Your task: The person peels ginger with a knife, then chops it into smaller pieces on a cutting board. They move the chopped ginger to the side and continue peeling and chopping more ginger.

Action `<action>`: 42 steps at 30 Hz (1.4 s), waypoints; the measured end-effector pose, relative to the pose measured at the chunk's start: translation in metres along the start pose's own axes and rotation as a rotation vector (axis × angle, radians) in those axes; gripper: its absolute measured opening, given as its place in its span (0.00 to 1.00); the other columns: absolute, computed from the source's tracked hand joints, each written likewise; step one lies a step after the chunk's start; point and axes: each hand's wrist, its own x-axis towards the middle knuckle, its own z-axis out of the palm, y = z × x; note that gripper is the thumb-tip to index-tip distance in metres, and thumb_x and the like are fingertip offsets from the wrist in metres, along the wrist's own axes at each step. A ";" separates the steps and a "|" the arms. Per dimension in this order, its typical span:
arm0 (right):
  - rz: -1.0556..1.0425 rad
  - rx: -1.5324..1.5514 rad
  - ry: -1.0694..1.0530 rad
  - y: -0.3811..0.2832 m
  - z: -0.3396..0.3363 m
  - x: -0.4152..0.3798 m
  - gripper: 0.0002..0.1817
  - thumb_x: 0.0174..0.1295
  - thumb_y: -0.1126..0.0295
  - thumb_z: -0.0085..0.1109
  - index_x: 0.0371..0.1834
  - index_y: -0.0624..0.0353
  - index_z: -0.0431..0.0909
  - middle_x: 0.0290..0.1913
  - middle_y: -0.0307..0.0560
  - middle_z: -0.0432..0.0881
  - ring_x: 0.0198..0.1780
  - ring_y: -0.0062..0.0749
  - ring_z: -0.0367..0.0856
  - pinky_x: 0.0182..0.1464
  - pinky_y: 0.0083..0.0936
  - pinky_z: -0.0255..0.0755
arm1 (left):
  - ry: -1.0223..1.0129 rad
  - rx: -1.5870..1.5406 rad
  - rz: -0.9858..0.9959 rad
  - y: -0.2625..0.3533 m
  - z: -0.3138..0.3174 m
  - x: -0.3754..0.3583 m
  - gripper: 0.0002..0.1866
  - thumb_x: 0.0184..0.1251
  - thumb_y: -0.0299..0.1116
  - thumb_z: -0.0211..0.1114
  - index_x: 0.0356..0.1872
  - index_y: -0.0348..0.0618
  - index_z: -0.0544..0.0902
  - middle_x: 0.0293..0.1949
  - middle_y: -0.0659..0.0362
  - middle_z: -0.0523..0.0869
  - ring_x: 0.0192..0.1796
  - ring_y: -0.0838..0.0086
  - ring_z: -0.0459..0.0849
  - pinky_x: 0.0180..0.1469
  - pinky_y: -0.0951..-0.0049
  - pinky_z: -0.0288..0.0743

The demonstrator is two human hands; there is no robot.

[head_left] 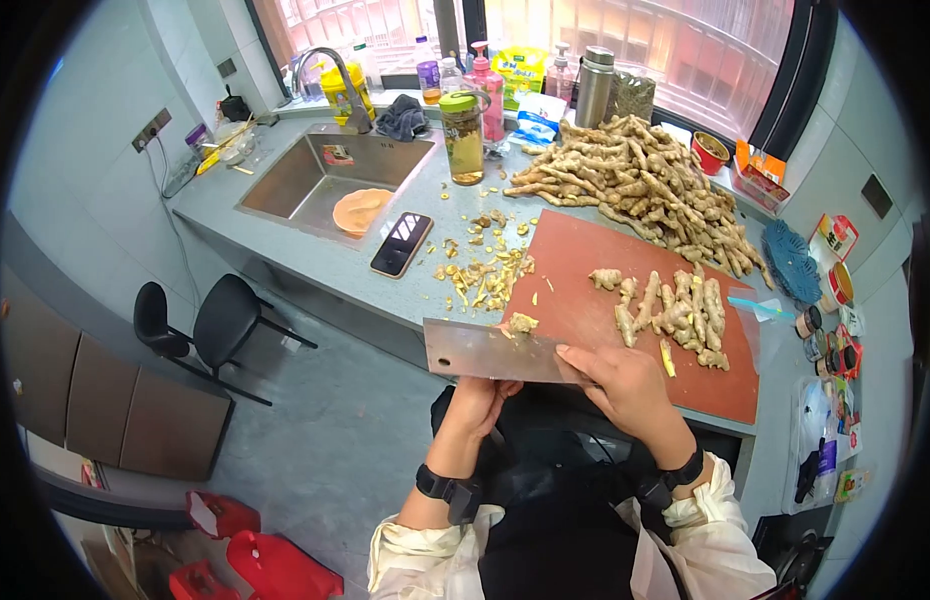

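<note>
My right hand (630, 390) is wrapped round the handle end of a cleaver (485, 350), its broad blade stretching left across the counter's front edge. Behind and below the blade, my left hand (477, 403) has its fingers curled, mostly hidden by the steel. A piece of ginger (523, 323) shows at the blade's upper edge, with what looks like a fingertip of my left hand against it. Several knobs of ginger (675, 310) lie on the reddish-brown cutting board (565, 260). Yellowish peelings and scraps (485, 280) are scattered left of the board.
A large heap of ginger (635, 185) stands behind the board. Left of it are a green-lidded bottle (463, 140), a phone (402, 245) and a sink (285, 190) with an orange bowl (360, 212). Jars (815, 345) and a blue mesh basket (791, 262) sit at right.
</note>
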 end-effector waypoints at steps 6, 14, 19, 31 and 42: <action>-0.141 -0.198 0.140 0.003 0.018 0.002 0.28 0.53 0.72 0.67 0.62 0.45 0.82 0.23 0.39 0.65 0.26 0.35 0.73 0.29 0.35 0.68 | 0.144 -0.069 0.089 -0.012 -0.016 -0.006 0.23 0.77 0.43 0.61 0.66 0.44 0.73 0.62 0.53 0.80 0.64 0.63 0.81 0.64 0.60 0.78; -0.094 -0.145 0.145 -0.001 0.017 0.002 0.33 0.42 0.75 0.69 0.60 0.47 0.84 0.24 0.41 0.69 0.27 0.40 0.74 0.30 0.37 0.67 | 0.162 0.166 0.332 -0.015 -0.006 -0.006 0.18 0.77 0.31 0.61 0.64 0.40 0.75 0.58 0.54 0.81 0.60 0.69 0.80 0.64 0.63 0.75; -0.114 -0.161 0.119 -0.004 0.016 0.008 0.34 0.43 0.76 0.68 0.61 0.46 0.83 0.24 0.39 0.70 0.27 0.35 0.76 0.32 0.34 0.70 | 0.201 0.385 0.448 -0.014 0.004 -0.001 0.20 0.76 0.27 0.62 0.66 0.40 0.74 0.57 0.55 0.80 0.57 0.73 0.80 0.60 0.70 0.77; -0.143 -0.208 0.102 0.014 0.049 0.026 0.34 0.49 0.77 0.63 0.65 0.43 0.80 0.23 0.40 0.72 0.27 0.39 0.78 0.32 0.37 0.71 | 0.298 0.350 0.355 -0.016 -0.015 0.009 0.22 0.76 0.29 0.63 0.68 0.38 0.72 0.61 0.55 0.81 0.61 0.70 0.81 0.63 0.68 0.75; -0.158 -0.183 0.097 0.037 0.076 0.040 0.33 0.52 0.76 0.64 0.65 0.40 0.79 0.23 0.41 0.74 0.27 0.39 0.80 0.32 0.38 0.73 | 0.334 0.164 0.292 -0.005 -0.025 0.015 0.21 0.74 0.31 0.65 0.64 0.38 0.75 0.60 0.55 0.82 0.61 0.68 0.82 0.62 0.66 0.78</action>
